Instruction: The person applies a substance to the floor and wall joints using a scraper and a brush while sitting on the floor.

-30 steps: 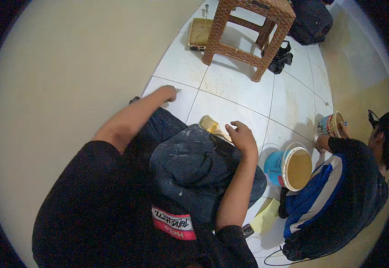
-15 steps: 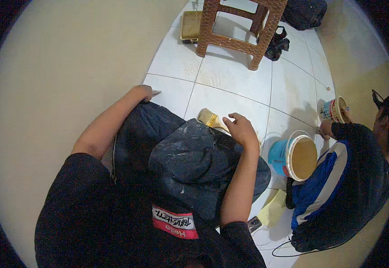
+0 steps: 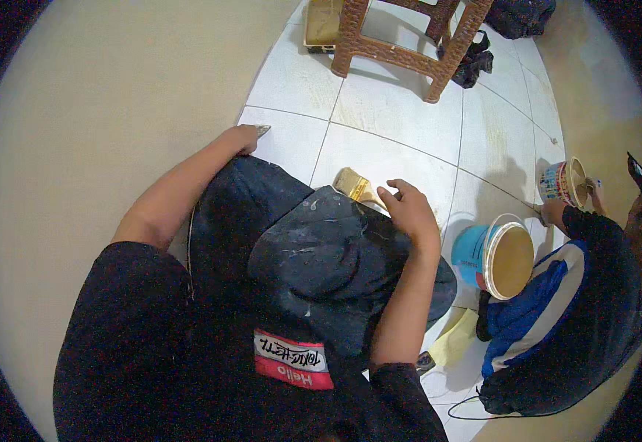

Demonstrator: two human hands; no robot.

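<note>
My left hand (image 3: 243, 140) is closed around a small metal-bladed scraper (image 3: 264, 130), beside my left knee and the edge of the floor by the pale wall. My right hand (image 3: 411, 212) hovers over my right thigh, fingers apart and slightly curled, beside a wooden-handled paintbrush (image 3: 352, 184). The brush has pale bristles and a gold-coloured band and lies just past my leg, with part of its handle behind my hand. A blue bucket (image 3: 469, 253) of tan paint stands right of my right forearm.
A co-worker (image 3: 556, 309) crouches at the right, hands at another paint tub (image 3: 557, 179). Beyond me are a brown woven-look stool (image 3: 397, 58), a paint tray (image 3: 322, 20) and black bags (image 3: 473, 69). A yellow sheet (image 3: 455, 343) lies below the blue bucket.
Since a second ago my left hand has moved leftward along my knee with the scraper. My right hand has shifted only slightly beside the brush. The whole view has shifted somewhat.
</note>
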